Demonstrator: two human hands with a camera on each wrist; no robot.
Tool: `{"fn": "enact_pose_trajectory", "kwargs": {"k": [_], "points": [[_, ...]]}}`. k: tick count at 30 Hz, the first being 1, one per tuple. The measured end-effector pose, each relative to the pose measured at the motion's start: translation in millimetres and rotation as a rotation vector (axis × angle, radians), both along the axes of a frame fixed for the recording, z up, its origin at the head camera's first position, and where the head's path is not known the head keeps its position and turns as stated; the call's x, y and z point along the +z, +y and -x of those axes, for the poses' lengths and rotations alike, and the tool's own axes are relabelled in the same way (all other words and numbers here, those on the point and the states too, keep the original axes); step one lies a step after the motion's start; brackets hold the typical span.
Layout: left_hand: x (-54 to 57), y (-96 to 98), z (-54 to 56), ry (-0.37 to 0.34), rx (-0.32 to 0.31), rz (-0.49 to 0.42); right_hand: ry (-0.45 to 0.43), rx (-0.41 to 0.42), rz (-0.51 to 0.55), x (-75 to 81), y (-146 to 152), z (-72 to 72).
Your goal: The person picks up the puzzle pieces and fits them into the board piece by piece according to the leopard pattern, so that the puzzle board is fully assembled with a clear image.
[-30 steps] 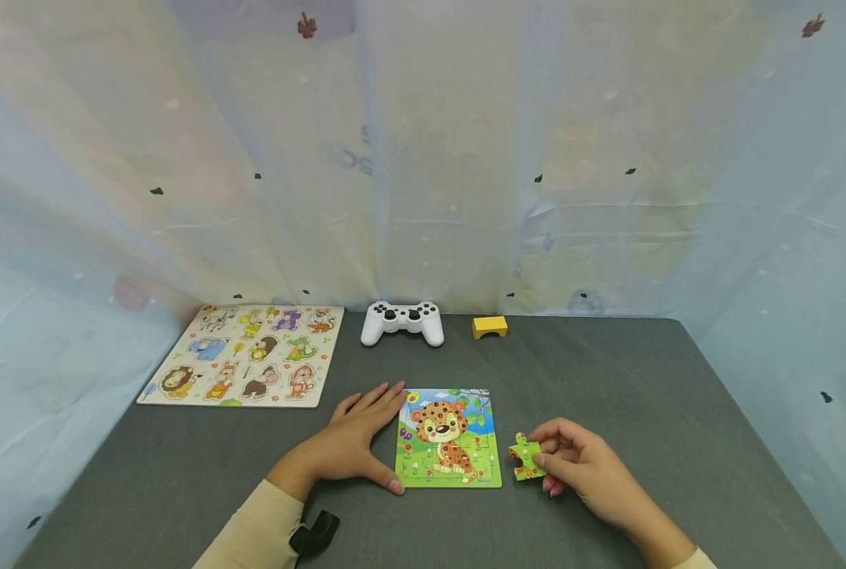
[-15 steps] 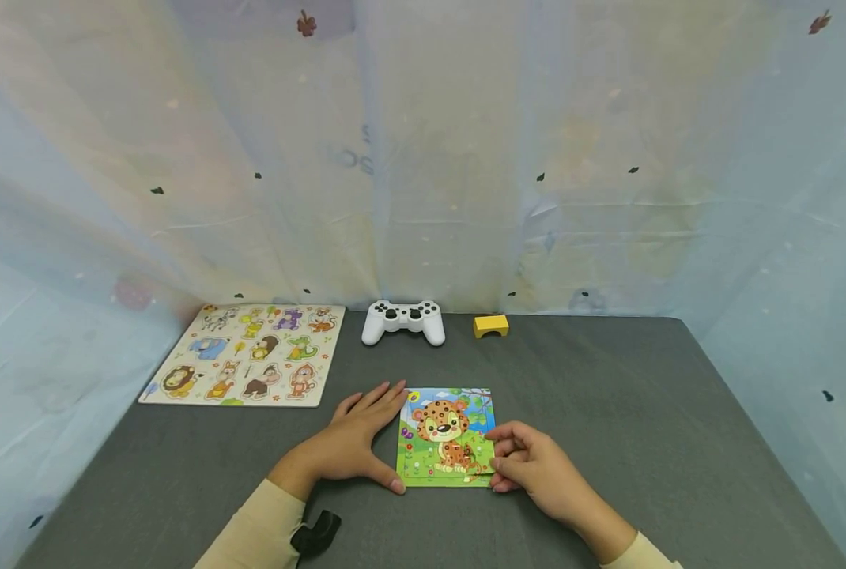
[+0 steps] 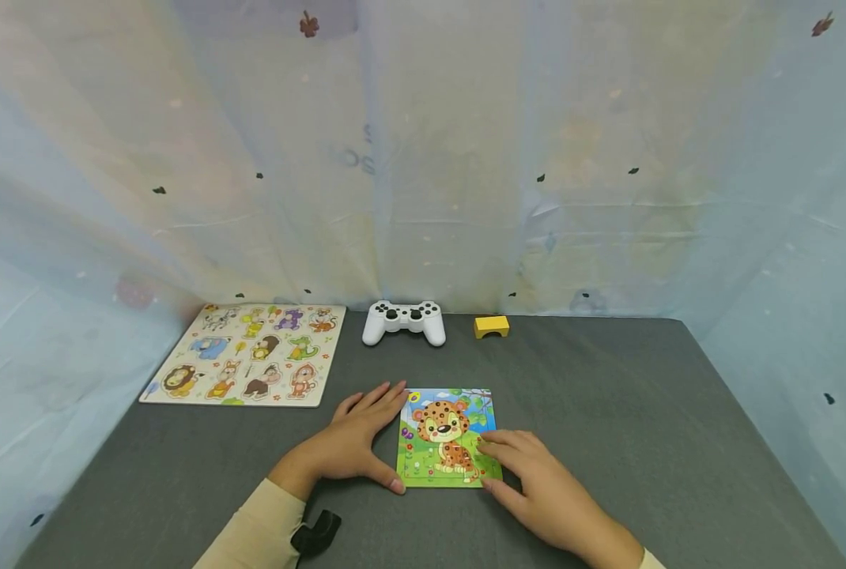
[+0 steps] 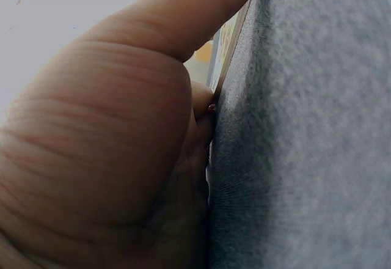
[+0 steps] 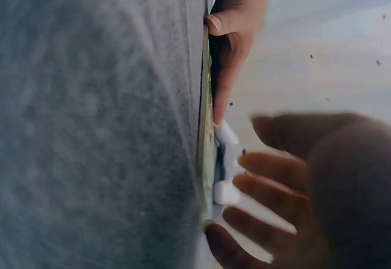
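A square jigsaw puzzle [image 3: 443, 427] with a cartoon leopard on green grass lies flat on the grey table. My left hand [image 3: 355, 438] rests on the table at its left side, fingers and thumb spread, with their tips at the board's left edge. Over the lower right edge hovers my right hand [image 3: 540, 482], its fingers loosely extended. The right wrist view shows this hand [image 5: 287, 183] with fingers apart and nothing between them. Part of the puzzle's right side is hidden under those fingertips. In the left wrist view, the left thumb and palm [image 4: 116, 116] fill much of the picture.
A wooden animal puzzle board [image 3: 241, 356] lies at the back left. Along the back edge sit a white game controller [image 3: 403, 322] and a yellow arch block [image 3: 491, 326]. Behind the table [image 3: 643, 411] hangs a pale patterned curtain [image 3: 451, 158].
My right hand has brought a green puzzle piece left onto the puzzle's right side and let go, its fingers now spread. The left hand has stayed in place.
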State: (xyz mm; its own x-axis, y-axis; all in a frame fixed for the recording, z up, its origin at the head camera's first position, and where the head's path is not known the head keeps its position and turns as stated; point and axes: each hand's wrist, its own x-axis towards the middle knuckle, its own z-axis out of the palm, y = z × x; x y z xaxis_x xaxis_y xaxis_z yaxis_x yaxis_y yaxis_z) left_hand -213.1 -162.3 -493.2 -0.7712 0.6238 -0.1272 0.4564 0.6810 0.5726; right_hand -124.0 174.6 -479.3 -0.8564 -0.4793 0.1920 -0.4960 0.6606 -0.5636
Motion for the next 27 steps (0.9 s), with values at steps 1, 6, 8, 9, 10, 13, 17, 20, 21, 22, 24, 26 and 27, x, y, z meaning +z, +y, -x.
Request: {"fn": "enact_pose_trajectory", "kwargs": {"k": [1, 6, 8, 9, 10, 13, 17, 20, 21, 22, 24, 26, 27], "points": [[-0.3, 0.0, 0.0, -0.001, -0.001, -0.001, 0.018, 0.037, -0.05, 1.1, -0.6, -2.0], [-1.5, -0.2, 0.2, 0.002, -0.004, 0.002, -0.029, 0.149, -0.223, 5.0, -3.6, -8.1], [-1.5, -0.1, 0.2, 0.004, -0.004, 0.003, -0.055, 0.162, -0.262, 5.3, -4.0, -8.6], [-1.3, -0.1, 0.2, 0.003, -0.004, 0.002, -0.064, 0.166, -0.276, 4.8, -4.0, -8.4], [-1.0, -0.1, 0.2, 0.004, -0.004, 0.001, -0.073, 0.169, -0.287, 4.4, -4.1, -7.9], [0.1, 0.0, 0.4, 0.005, -0.003, 0.0, -0.097, 0.172, -0.294, 3.1, -4.1, -6.5], [0.8, 0.0, 1.0, 0.001, -0.002, -0.002, -0.11, 0.177, -0.272, 1.8, -2.8, -5.0], [-0.5, -0.1, 1.7, -0.001, -0.001, -0.004, -0.116, 0.181, -0.254, 0.4, -1.1, -3.5], [-1.4, -0.1, 2.1, 0.0, -0.001, -0.004, -0.115, 0.182, -0.249, -0.3, -0.3, -2.9], [-2.4, -0.3, 2.6, 0.001, -0.001, -0.005, -0.115, 0.184, -0.245, -0.9, 0.3, -2.3], [-4.2, -0.7, 3.5, 0.0, 0.0, -0.008, -0.101, 0.19, -0.23, -2.6, 1.4, -1.2], [-6.2, -1.2, 4.4, -0.004, 0.0, -0.014, -0.082, 0.199, -0.201, -4.1, 2.6, -0.4], [-7.4, -1.2, 4.4, -0.007, -0.001, -0.018, -0.075, 0.204, -0.184, -4.8, 3.5, -0.4]]}}
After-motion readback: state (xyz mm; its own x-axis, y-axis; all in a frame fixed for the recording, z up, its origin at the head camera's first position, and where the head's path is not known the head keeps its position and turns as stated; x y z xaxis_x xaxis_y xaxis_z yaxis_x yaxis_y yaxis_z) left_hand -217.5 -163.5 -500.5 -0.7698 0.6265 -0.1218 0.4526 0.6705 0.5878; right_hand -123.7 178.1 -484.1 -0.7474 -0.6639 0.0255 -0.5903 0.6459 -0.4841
